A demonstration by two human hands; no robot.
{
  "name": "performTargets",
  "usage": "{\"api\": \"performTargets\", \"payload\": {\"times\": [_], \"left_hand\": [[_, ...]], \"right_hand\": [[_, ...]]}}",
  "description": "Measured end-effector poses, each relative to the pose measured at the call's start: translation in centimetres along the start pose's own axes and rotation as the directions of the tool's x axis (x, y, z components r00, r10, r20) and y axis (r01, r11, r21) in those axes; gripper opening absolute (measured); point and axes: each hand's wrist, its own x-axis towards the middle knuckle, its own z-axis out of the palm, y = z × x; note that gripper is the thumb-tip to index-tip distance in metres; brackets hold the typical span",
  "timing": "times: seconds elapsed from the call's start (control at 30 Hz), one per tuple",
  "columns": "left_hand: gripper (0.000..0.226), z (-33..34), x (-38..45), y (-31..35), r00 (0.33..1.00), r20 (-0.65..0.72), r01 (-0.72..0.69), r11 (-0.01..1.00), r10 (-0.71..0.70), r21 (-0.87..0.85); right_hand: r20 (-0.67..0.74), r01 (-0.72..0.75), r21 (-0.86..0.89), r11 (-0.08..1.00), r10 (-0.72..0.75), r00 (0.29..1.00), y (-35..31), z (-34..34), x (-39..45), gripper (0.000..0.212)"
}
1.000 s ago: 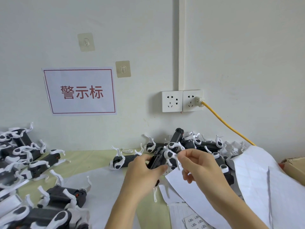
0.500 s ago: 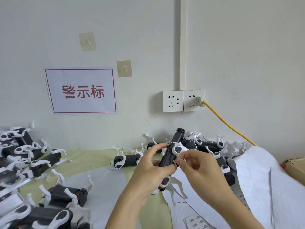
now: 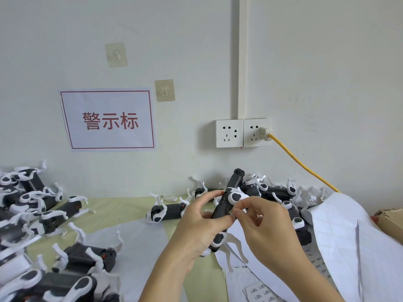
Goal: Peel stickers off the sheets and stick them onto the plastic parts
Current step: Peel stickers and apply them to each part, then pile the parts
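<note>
A person's left hand [image 3: 202,225] is curled around a black and white plastic part [image 3: 226,205], holding it tilted above the table [image 3: 130,205]. The right hand [image 3: 268,225] meets it from the other side, thumb and forefinger pinching a small sticker [image 3: 231,212] against the part's dark body, just below its round white knob. Both grips are closed tight; nothing hangs loose from either.

To do this step well, the left hand should probably keep the part steady while the right lays the sticker flat from one edge and rubs it down, so that no corner lifts or creases.

Below the right hand lie white sheets [image 3: 259,288], one showing small printed stickers in rows. Right of the grip a large, apparently peeled backing sheet [image 3: 349,232] curls upward. Beyond the grip, against the wall, more parts [image 3: 277,190] lie heaped; another pile [image 3: 32,214] sits well to the left.

At the far right, a cardboard box [image 3: 392,221] shows only its edge; its contents cannot be seen.
</note>
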Motion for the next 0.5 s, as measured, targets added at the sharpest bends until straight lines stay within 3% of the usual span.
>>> {"api": "performTargets", "payload": {"times": [0.5], "left_hand": [[0.045,-0.02,-0.3,0.46,1.0,-0.008,-0.019,1.0,0.019,-0.024]], "right_hand": [[-0.029,0.069,-0.107,0.992,-0.073,0.997,0.17,0.39,-0.18,0.025]]}}
